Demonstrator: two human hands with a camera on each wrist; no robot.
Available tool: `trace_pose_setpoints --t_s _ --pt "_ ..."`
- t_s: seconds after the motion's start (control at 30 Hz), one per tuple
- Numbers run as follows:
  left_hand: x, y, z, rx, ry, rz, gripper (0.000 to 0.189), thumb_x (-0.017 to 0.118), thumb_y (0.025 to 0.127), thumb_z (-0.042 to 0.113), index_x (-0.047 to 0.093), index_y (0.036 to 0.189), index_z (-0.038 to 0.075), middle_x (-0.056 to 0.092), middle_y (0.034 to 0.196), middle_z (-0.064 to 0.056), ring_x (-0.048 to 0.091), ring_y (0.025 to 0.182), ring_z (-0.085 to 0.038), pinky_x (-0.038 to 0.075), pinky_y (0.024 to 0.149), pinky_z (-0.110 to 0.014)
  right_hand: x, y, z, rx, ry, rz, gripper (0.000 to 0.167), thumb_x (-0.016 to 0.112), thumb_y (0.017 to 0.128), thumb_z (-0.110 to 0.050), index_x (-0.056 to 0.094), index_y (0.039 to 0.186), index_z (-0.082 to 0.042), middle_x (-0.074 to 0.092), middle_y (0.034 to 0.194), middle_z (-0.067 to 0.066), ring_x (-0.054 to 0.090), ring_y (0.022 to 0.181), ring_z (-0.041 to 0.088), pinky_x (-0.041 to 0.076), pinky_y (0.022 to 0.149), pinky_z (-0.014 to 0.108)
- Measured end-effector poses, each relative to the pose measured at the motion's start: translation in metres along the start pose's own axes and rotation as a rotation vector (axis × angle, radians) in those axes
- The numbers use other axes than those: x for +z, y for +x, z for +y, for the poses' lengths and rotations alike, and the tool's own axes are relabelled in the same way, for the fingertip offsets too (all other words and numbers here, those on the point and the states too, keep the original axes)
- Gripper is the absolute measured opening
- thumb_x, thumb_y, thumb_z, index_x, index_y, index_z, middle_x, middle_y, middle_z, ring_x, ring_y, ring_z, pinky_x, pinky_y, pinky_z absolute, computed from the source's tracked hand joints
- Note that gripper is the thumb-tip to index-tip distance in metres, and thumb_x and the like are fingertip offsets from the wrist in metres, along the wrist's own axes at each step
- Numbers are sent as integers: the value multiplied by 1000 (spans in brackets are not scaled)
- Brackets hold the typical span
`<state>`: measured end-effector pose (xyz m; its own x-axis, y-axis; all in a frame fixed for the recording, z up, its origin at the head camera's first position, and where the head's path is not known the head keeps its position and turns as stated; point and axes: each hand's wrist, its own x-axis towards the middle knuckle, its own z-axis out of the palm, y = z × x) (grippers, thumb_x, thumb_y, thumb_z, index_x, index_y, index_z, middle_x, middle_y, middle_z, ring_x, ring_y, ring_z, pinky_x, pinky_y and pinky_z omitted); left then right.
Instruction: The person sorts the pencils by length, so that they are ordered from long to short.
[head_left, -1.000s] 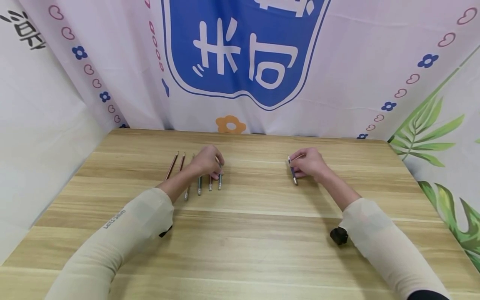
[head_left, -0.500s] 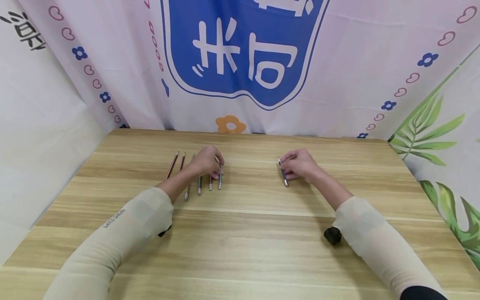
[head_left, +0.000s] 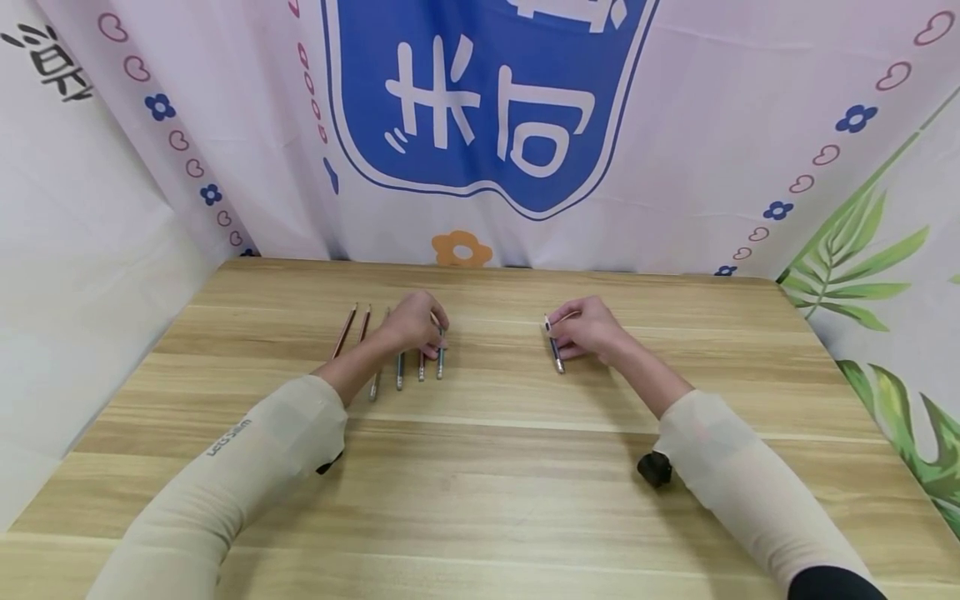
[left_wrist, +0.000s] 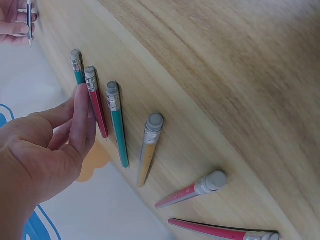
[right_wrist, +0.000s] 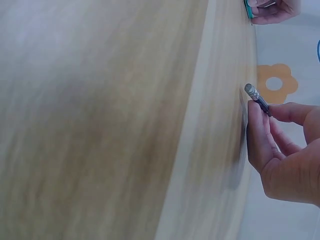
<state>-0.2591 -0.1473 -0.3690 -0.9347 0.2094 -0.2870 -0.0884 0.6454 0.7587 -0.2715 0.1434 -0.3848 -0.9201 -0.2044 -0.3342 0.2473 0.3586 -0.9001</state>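
Observation:
My right hand (head_left: 588,325) pinches a dark blue pencil (head_left: 556,353) near its white-banded end, eraser toward me, over the right-centre of the table. My left hand (head_left: 414,322) grips a green pencil (left_wrist: 76,65), the rightmost of a spaced row; its eraser end shows past the fingers. Close beside those fingers lies a red pencil (left_wrist: 98,107), then another green pencil (left_wrist: 117,127), a yellow pencil (left_wrist: 146,160) and two more red pencils, one of them a red pencil (left_wrist: 187,193) with a grey eraser. The left wrist and hand cover parts of the row in the head view.
The wood-grain table (head_left: 480,492) runs back to a printed curtain (head_left: 675,167) along its far edge. White cloth walls stand at both sides. A black wrist camera (head_left: 655,469) hangs under the right sleeve, low over the table.
My right hand has moved left with the dark blue pencil, toward the row, slowing in the last half second. The left hand and the row of pencils stay in place.

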Motion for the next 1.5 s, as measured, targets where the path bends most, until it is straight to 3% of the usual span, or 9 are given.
trace_pose_setpoints --t_s 1.5 --pt "0 0 -1 -10 3 10 25 65 91 -19 65 116 -16 68 101 -29 74 69 -22 67 65 -28 51 7 -25 -33 21 -69 23 69 93 7 65 116 9 66 94 13 66 78 21 68 76 37"
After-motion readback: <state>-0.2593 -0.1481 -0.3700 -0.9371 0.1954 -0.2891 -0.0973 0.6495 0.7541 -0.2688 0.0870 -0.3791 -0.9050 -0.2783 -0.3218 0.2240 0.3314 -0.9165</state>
